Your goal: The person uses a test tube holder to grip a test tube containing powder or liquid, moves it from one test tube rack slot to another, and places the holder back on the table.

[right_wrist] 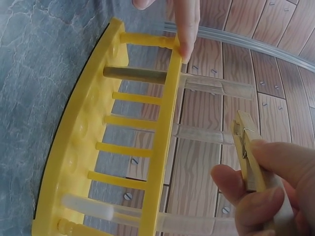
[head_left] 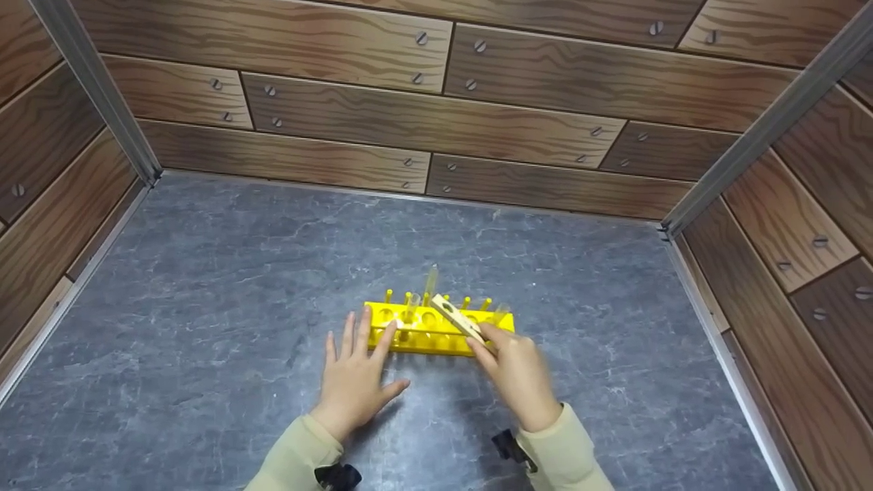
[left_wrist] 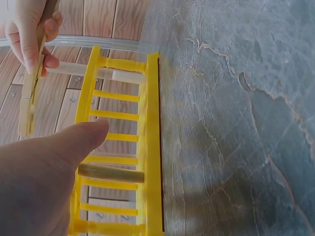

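A yellow test tube rack (head_left: 443, 344) stands on the floor panel ahead of both hands. My left hand (head_left: 351, 392) has its fingers spread, with fingertips resting at the rack's left end. My right hand (head_left: 522, 372) pinches a wooden test tube clamp (head_left: 457, 320) slantwise above the rack. A tube with brownish contents (right_wrist: 135, 73) stands in the left part of the rack, and one with white contents (right_wrist: 88, 205) at the right end. Behind the clamp's tip rises a clear tube (head_left: 432, 279) among the back pegs; whether the clamp touches it, I cannot tell.
Grey marbled surface (head_left: 239, 273) surrounds the rack. Wood-patterned walls (head_left: 354, 116) enclose the back and both sides, with metal corner posts (head_left: 102, 88). Black straps (head_left: 337, 476) hang at the cuffs.
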Available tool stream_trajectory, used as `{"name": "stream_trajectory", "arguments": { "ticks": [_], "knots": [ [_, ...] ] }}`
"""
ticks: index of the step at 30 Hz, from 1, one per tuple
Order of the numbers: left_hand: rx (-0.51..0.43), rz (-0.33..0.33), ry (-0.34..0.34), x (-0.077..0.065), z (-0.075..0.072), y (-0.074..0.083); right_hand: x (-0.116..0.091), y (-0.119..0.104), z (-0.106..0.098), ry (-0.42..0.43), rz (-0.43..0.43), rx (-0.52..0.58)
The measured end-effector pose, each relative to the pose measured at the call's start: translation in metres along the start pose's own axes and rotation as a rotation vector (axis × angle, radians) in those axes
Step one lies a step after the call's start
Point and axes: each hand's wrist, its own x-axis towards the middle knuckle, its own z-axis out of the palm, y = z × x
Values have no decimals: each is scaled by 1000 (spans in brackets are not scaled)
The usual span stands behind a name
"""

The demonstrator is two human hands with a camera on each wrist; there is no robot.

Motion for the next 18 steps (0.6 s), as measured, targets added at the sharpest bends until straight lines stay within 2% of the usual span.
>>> {"name": "stream_trajectory", "arguments": {
  "ticks": [18],
  "knots": [
    [-10, 0, 10, 1, 1, -1, 1, -3, 2, -26, 27, 23]
  ]
}}
